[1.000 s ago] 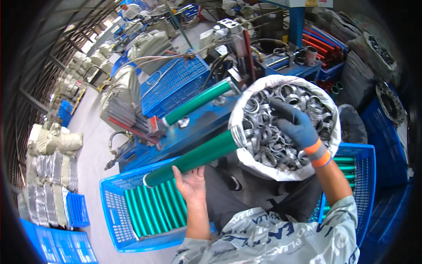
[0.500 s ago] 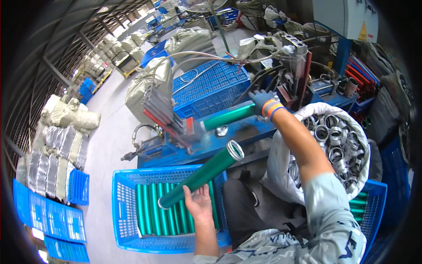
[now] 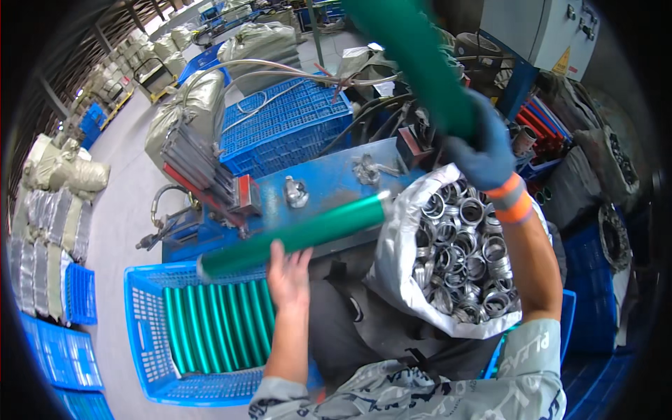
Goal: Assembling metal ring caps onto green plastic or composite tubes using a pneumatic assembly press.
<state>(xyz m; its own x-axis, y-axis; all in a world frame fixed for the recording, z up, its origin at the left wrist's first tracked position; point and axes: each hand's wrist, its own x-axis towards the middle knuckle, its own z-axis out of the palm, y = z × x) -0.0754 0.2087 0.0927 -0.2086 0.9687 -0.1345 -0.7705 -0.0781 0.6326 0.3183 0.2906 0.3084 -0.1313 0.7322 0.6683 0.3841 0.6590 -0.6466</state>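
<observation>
My bare left hand (image 3: pixel 289 276) touches a green tube (image 3: pixel 301 234), its thumb and fingers against the near side. That tube lies slantwise above the blue crate (image 3: pixel 140 336), left end lower, with a metal ring on its right end. In the crate is a row of similar green tubes (image 3: pixel 217 325). My right hand (image 3: pixel 483 147), in a blue-grey glove with an orange wristband, grips the lower end of a second green tube (image 3: pixel 420 63). This one is raised steeply and blurred, its far end cut off by the upper edge.
A white sack (image 3: pixel 392 266) full of metal rings (image 3: pixel 465 245) stands right of my legs. Ahead is a blue machine bench (image 3: pixel 329 185) with clamp fixtures (image 3: pixel 203 168). Beyond it are stacked blue crates (image 3: pixel 287 129). A grey control box (image 3: pixel 535 31) hangs at the far right.
My right hand has lifted the second tube off the bench fixtures and swung it upright. The tube at my left hand has tilted flatter and moved left. The whole view has shifted rightward.
</observation>
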